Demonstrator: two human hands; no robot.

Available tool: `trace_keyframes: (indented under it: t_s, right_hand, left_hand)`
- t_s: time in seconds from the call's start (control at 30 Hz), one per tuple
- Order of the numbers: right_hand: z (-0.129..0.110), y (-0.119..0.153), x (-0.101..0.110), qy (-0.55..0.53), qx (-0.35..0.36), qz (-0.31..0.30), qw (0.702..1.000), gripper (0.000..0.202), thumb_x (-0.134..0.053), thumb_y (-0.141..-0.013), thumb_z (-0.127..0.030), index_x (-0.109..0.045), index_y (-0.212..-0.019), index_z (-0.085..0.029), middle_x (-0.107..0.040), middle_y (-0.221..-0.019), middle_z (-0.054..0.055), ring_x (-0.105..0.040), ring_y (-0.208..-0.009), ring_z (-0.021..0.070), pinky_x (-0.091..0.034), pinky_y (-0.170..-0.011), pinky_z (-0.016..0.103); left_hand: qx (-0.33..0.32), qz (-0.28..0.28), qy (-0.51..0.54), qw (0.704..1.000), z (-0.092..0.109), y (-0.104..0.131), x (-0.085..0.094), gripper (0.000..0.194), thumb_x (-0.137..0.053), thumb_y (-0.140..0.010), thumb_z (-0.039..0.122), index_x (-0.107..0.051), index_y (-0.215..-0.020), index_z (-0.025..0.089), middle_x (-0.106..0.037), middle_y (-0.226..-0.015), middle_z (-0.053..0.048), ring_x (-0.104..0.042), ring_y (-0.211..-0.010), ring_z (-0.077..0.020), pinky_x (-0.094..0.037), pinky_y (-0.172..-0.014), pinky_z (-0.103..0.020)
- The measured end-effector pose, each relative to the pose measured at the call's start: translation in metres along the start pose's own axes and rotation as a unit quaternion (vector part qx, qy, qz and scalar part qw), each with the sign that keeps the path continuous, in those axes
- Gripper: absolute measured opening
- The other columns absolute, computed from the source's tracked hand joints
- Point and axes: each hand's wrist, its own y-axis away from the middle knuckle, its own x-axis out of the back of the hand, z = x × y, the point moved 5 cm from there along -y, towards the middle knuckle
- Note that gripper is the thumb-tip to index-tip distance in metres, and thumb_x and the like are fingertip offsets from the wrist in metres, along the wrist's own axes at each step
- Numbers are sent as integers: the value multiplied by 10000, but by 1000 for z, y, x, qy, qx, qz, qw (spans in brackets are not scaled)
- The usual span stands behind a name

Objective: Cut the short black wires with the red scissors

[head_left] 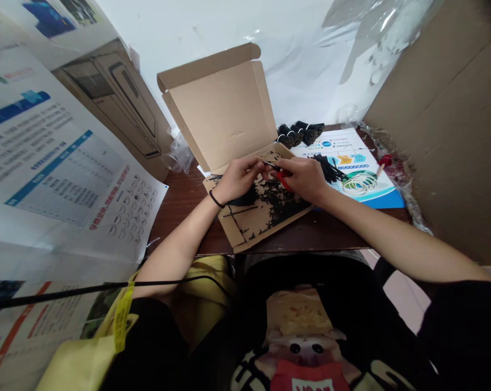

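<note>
My left hand [238, 178] is over the open cardboard box [239, 236], its thumb and fingers pinched together on something too small to make out. Beside it, my right hand [304, 176] is closed round a red-handled hand tool [284, 182], whose dark metal end points at the left fingertips. Whether it is scissors or pliers I cannot tell. Small black scraps [280, 202] lie scattered across the box floor beneath both hands. Black wire-like strands [245, 197] rest in the box under my left hand, partly hidden by it. The box lid [229, 117] stands raised behind.
Tied black bundles [306, 132] lie behind the box. On the right, a loose black bundle [327, 169] and pale rings [360, 183] rest on a printed sheet [388, 198]. A large printed sheet [66, 163] hangs left; a cardboard panel [445, 125] stands right.
</note>
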Motion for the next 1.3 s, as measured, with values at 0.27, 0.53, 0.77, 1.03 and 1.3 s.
trace_keyframes:
  t_s: [0.27, 0.53, 0.77, 1.03, 1.3]
  right_hand:
    - [6, -2, -2, -76, -49, 3, 996, 296, -554, -825, -425, -720, -943, -211, -605, -603, 5, -476, -539, 108, -339, -561, 247]
    - [2, -1, -2, -110, -53, -14, 992, 309, -588, -798, -437, -721, -906, -180, -578, -593, 4, -455, -546, 110, -345, -568, 253]
    - [1, -1, -2, -105, -48, -15, 993, 283, -593, -793, -416, -712, -908, -186, -551, -582, -7, -428, -542, 104, -337, -568, 252]
    - [-3, -1, 0, -115, -55, -24, 991, 268, -575, -800, -372, -718, -922, -181, -570, -600, 3, -440, -558, 110, -348, -583, 258]
    - [-4, -1, -1, -119, -47, -35, 991, 278, -585, -801, -366, -728, -954, -183, -571, -600, -1, -415, -542, 95, -320, -558, 250]
  left_hand:
    - [8, 58, -20, 998, -7, -2, 6, 198, -506, -895, 294, -629, -848, 146, -691, -783, -27, -612, -714, -108, -455, -667, -228]
    - [49, 118, 53, 990, -15, -2, 6, 151, -636, -804, 289, -639, -826, 139, -662, -705, -14, -586, -618, -85, -459, -576, -202]
    - [71, 119, 97, 986, -20, -2, 2, 180, -666, -771, 297, -650, -856, 139, -684, -781, -30, -605, -661, -88, -495, -622, -216]
    - [79, 126, 61, 987, -13, 0, 4, 176, -686, -756, 269, -661, -864, 134, -706, -853, -53, -637, -742, -113, -511, -676, -236]
    - [75, 135, 76, 985, -15, 0, 4, 168, -712, -728, 265, -666, -821, 133, -711, -790, -38, -650, -707, -110, -505, -632, -217]
